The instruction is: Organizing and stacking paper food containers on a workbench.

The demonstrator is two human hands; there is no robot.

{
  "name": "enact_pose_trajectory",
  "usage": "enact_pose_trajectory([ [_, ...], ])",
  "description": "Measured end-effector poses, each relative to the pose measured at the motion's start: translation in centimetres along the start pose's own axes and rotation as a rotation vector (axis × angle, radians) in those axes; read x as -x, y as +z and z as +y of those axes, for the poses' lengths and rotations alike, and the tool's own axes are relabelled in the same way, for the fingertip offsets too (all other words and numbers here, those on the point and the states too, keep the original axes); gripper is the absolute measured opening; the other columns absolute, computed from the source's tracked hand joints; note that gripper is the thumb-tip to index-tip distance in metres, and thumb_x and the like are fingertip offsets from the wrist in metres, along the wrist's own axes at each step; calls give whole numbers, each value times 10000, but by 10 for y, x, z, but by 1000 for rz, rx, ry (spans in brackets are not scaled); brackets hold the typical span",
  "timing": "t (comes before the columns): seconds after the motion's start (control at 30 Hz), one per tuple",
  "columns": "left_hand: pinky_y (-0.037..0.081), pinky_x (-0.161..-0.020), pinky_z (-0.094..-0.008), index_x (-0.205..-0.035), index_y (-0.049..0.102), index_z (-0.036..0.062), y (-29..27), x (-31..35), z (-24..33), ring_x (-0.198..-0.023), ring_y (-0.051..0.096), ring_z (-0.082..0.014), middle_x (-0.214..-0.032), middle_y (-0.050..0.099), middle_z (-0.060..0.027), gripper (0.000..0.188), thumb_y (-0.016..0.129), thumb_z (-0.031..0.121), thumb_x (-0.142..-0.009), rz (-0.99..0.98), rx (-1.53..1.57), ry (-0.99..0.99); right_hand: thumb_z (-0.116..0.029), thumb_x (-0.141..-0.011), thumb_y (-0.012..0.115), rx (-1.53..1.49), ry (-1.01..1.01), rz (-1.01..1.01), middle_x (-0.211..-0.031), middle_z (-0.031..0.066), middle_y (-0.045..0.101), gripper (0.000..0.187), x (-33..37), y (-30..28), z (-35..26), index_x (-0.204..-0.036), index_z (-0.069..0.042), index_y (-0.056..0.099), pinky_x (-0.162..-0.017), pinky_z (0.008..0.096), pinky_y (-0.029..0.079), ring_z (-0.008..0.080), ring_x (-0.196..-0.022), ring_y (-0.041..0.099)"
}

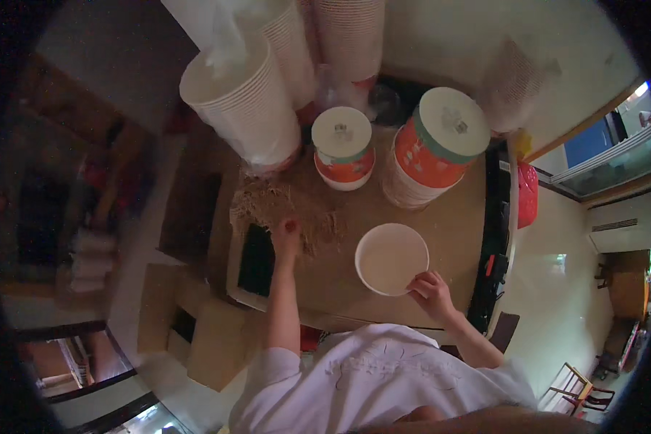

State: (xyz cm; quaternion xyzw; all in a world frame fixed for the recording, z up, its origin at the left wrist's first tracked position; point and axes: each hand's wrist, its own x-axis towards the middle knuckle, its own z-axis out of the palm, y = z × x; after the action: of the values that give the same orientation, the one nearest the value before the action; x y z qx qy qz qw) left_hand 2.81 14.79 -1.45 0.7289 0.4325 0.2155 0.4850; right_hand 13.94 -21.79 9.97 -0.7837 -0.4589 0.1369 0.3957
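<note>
The right hand (432, 291) pinches the rim of a white tub (391, 258), thumb and fingers close together on its near right edge; the tub lies ahead and to the left of those fingertips, its round mouth facing up. The left hand (288, 236) is down at a heap of brown shredded paper (264, 200), strands spreading ahead of its fingers and to either side (whether these fingers grip any strands, I cannot tell). Ahead and to the right of the left fingers stands a small lidded orange-and-white tub (344, 165); farther ahead of the right fingers is a larger lidded orange tub (425, 160). Beyond the left fingers, slightly leftward, leans a stack of white tubs (257, 119), all above the brown tabletop (452, 235)
</note>
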Motion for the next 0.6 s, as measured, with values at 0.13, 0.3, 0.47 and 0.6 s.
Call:
enact_pose_trajectory([
  [0.13, 451, -609, -304, -804, 571, 69, 7, 17, -13, -665, 569, -207, -723, 585, -86, 104, 593, 139, -731, 190, -233, 196, -18, -621, 628, 55, 45, 74, -803, 68, 547, 160, 23, 11, -1, -753, -75, 557, -675, 353, 432, 258, -780, 521],
  [0.3, 442, -615, -335, -746, 546, 70, 19, 41, 20, -700, 551, -235, -750, 562, -87, 93, 594, 139, -707, 152, -290, 35, -2, -623, 628, 59, 107, 113, -831, 73, 538, 163, 39, 15, 10, -746, -88, 566, -691, 351, 438, 257, -798, 524],
  [0.47, 436, -631, -367, -779, 552, 71, 30, 49, 56, -759, 547, -262, -844, 558, -95, 97, 571, 121, -698, 45, -767, 224, -9, -616, 634, 110, 98, 137, -848, 80, 539, 187, 54, 13, 17, -772, -89, 570, -700, 351, 443, 263, -811, 524],
  [0.6, 433, -629, -379, -784, 552, 59, 32, 38, 32, -776, 543, -277, -842, 553, -108, 107, 572, 123, -701, 307, -765, 562, -14, -632, 629, 123, 129, 143, -865, 82, 541, 192, 50, 4, -9, -799, -88, 571, -701, 352, 450, 267, -821, 527],
])
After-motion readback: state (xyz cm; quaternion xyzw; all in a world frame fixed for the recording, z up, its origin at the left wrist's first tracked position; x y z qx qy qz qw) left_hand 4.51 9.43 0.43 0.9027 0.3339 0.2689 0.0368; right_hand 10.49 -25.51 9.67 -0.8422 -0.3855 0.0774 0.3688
